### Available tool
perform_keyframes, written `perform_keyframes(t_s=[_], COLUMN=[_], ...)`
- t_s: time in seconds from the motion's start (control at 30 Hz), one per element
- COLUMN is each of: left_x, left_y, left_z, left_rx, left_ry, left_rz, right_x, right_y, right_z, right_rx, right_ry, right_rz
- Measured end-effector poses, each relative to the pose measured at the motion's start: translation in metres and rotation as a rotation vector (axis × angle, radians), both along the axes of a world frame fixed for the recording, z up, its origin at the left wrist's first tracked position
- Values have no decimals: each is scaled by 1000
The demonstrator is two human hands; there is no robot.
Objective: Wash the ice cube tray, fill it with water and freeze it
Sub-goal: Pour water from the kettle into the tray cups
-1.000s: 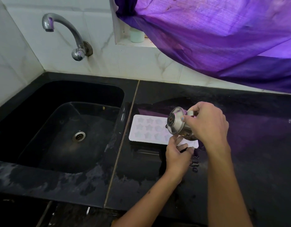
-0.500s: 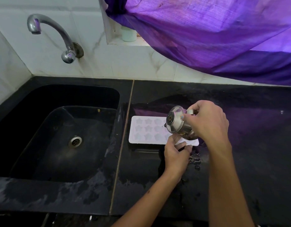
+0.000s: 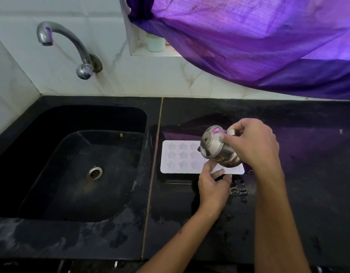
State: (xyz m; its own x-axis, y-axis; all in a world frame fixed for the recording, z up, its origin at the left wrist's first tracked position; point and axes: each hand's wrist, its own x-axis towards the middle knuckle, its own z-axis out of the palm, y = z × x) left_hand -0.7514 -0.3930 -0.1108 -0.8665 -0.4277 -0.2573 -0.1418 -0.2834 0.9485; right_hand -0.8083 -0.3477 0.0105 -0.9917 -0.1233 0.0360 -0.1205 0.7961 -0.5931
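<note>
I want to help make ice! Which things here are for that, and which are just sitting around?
For the job:
ice cube tray on the counter
steel jug, tilted over the tray in the right hand
left hand, at the tray's near edge

Just around:
tap
sink
purple curtain
small pot on the ledge

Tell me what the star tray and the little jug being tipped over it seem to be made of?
Ice cube tray: pale, matte, soft-edged, so likely silicone, though it could be plastic. Jug: shiny silver with purple reflections, apparently polished stainless steel.
</note>
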Motion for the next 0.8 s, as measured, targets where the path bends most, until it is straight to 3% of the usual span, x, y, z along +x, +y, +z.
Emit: perform_keyframes(t_s=[0.8], left_x=[0], left_y=[-18], left_z=[-8], left_rx=[26], left_ry=[-10], left_rz=[12], right_x=[8], right_y=[-29], right_z=[-4], right_rx=[115], right_ry=[75], right_rz=[56])
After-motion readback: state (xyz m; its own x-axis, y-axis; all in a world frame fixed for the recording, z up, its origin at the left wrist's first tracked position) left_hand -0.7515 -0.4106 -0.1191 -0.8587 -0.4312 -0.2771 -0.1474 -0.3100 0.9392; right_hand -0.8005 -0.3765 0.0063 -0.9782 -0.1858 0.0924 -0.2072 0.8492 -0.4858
